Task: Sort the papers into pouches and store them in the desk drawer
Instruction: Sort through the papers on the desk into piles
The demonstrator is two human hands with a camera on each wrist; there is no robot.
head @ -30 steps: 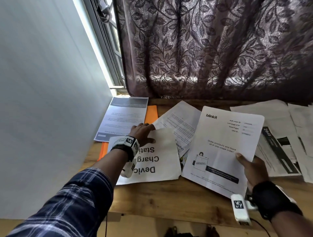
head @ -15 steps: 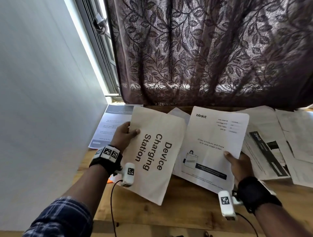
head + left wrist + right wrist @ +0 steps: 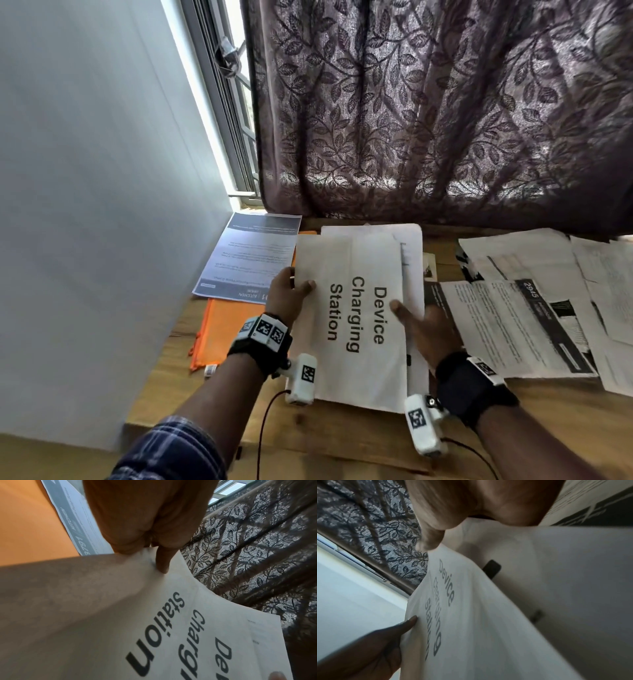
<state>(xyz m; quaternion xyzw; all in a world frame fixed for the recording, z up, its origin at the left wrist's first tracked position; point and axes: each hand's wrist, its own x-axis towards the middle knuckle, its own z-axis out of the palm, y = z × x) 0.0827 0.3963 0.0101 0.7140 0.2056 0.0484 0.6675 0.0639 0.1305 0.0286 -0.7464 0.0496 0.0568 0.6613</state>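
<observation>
White paper fills the middle of what we see: a sheet printed "Device Charging Station" lies on top of a second white sheet, whose far and right edges stick out from under it. Our left hand pinches the left edge of the printed sheet, thumb on top near the word "Station" and the other fingers tucked beneath; the left wrist view shows the same hold, with one fingertip pressed on the paper's edge. Our right hand holds the stack's right side, its thumb laid across the top near "Device"; we cannot tell how the fingers under the paper lie. Both sheets sit above the near middle of the wooden desk. To the left, an orange pouch lies flat on the desk, and a grey-headed printed page rests over its far part, close to the wall. To the right, more loose papers are spread overlapping across the desk, one with a dark band reading "2945". Behind everything, at the far edge, hangs a dark leaf-patterned curtain beside a window frame.
</observation>
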